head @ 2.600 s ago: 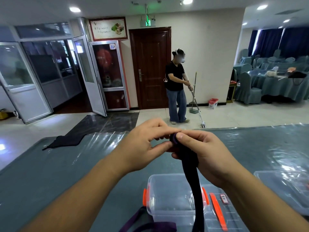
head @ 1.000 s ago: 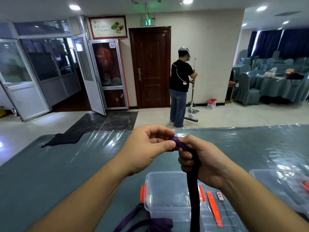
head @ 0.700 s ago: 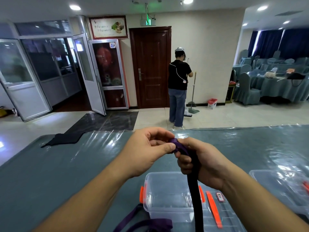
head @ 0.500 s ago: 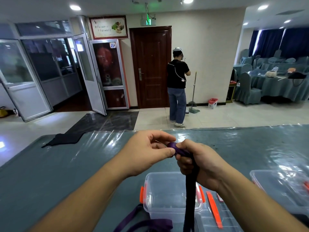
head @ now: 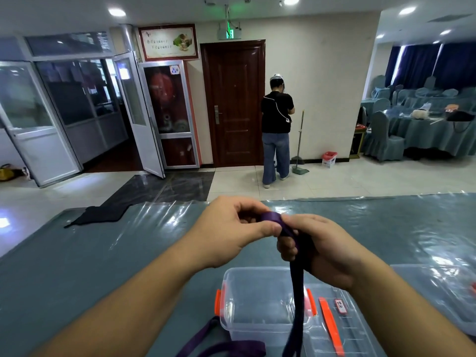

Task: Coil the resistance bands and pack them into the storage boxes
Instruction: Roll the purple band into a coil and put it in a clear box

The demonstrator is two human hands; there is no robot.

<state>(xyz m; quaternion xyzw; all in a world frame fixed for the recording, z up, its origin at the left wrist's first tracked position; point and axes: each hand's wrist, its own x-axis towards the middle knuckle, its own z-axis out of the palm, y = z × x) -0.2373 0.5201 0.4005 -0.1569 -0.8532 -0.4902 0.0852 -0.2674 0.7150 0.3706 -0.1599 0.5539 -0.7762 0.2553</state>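
Purple resistance band [head: 296, 300] hangs from both hands' grip.

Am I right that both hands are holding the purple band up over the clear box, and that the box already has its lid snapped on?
Not quite. The head view shows both the left hand and the right hand gripping the purple band above the clear box, but the box is open; its lid lies flat on the table beside it, to the right.
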